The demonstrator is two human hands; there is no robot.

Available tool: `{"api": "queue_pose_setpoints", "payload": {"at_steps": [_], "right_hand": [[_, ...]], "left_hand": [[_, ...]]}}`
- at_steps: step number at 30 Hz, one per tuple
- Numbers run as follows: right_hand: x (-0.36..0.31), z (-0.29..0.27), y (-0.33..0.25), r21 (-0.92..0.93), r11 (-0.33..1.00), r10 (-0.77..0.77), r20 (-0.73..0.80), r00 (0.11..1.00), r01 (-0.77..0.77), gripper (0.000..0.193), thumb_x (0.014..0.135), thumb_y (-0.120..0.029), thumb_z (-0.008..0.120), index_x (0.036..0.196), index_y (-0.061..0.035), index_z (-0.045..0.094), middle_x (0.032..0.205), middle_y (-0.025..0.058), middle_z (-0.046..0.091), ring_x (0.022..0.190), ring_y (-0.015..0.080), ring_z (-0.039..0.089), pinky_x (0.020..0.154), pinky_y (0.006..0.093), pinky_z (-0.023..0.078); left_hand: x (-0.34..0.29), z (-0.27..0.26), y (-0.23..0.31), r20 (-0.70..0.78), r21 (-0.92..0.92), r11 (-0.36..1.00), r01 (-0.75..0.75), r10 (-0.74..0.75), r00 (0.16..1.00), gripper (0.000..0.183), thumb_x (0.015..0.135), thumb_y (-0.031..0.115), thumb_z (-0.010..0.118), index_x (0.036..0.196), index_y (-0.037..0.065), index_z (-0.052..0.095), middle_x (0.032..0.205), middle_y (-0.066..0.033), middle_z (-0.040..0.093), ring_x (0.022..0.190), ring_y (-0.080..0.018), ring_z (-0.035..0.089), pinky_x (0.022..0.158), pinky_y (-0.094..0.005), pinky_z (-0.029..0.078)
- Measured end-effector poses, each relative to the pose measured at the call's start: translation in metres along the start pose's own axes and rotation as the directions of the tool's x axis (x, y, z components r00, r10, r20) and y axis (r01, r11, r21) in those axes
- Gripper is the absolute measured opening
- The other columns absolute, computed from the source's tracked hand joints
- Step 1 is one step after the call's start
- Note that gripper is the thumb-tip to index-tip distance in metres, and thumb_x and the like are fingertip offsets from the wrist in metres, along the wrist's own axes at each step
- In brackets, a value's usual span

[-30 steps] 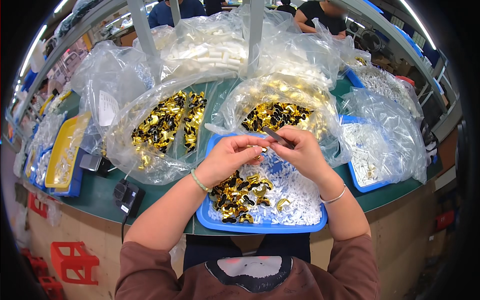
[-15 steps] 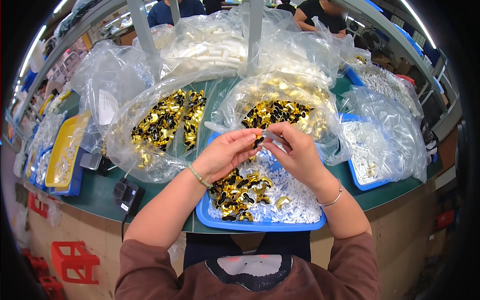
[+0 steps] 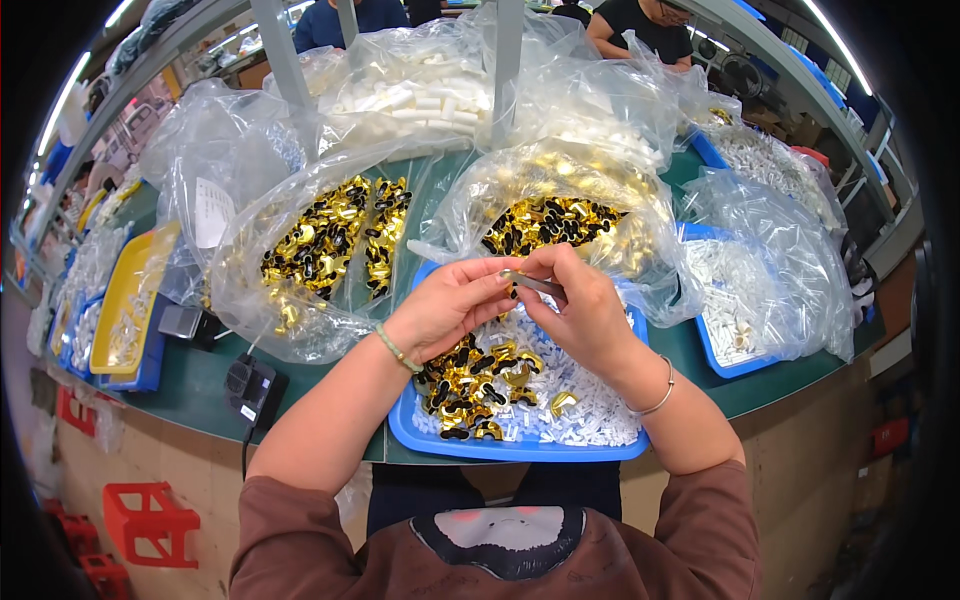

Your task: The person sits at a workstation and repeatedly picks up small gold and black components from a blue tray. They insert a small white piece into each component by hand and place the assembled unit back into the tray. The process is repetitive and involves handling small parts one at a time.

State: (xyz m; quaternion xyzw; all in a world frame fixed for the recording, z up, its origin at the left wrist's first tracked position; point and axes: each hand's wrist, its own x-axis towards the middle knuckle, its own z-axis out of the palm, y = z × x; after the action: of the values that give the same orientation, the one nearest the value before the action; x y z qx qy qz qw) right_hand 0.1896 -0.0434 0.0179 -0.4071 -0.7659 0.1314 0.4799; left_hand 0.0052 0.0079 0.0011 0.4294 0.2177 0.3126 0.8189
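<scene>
My left hand (image 3: 450, 306) pinches a small gold-and-black piece (image 3: 514, 291) between thumb and fingertips, mostly covered by the fingers. In my right hand (image 3: 590, 312) is a pair of grey metal tweezers (image 3: 541, 285), whose tip meets the piece in my left fingers. Both hands are held over the far part of a blue tray (image 3: 520, 452). Shiny gold-and-black pieces (image 3: 462, 392) lie heaped in the tray's left part. Small white plastic parts (image 3: 596, 408) fill its right part, with a single gold piece (image 3: 563, 403) lying on them.
Clear bags of gold-and-black pieces (image 3: 318, 238) (image 3: 555, 224) lie open beyond the tray. Behind them is a bag of white tubes (image 3: 430, 108). A second blue tray (image 3: 741, 371) stands right, a yellow tray (image 3: 124, 368) left, near a black device (image 3: 252, 392). Grey posts (image 3: 508, 70) rise behind.
The tweezers have turned in my right fingers and now point left into the piece. My right hand has shifted slightly left and down. My left hand stays nearly in place.
</scene>
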Motion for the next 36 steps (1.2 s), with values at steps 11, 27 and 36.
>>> {"api": "queue_pose_setpoints", "payload": {"at_steps": [11,27,36], "right_hand": [[-0.004,0.001,-0.002,-0.156,0.984,-0.088,-0.030,0.996,0.082,0.035,0.076,0.001,0.071,0.103,-0.0042,0.049,0.090,0.0128,0.066,0.082,0.0265,0.069,0.066,0.0335,0.056],[0.005,-0.017,-0.005,0.007,1.000,0.005,0.104,0.995,-0.006,0.030,0.078,0.000,0.069,0.106,-0.0038,0.061,0.082,0.0072,0.055,0.069,0.0170,0.058,0.059,0.0266,0.048],[0.006,-0.019,0.006,-0.060,0.998,-0.019,0.143,0.990,0.028,0.025,0.078,0.000,0.068,0.102,-0.0049,0.064,0.083,0.0066,0.056,0.069,0.0186,0.058,0.059,0.0290,0.047]], "left_hand": [[-0.001,0.003,0.003,0.011,0.006,1.000,0.013,-0.013,1.000,0.031,0.098,0.010,0.052,0.127,-0.001,0.053,0.117,-0.0080,0.060,0.103,-0.0104,0.060,0.093,-0.0227,0.053],[-0.003,-0.001,0.003,0.056,-0.091,0.996,-0.015,0.020,0.998,0.028,0.097,0.011,0.054,0.123,-0.001,0.054,0.112,-0.0063,0.060,0.102,-0.0103,0.061,0.091,-0.0215,0.053],[-0.004,0.003,0.006,-0.019,0.035,0.999,0.034,-0.034,0.999,0.030,0.097,0.010,0.052,0.124,-0.003,0.053,0.116,-0.0079,0.060,0.102,-0.0117,0.061,0.093,-0.0236,0.052]]}}
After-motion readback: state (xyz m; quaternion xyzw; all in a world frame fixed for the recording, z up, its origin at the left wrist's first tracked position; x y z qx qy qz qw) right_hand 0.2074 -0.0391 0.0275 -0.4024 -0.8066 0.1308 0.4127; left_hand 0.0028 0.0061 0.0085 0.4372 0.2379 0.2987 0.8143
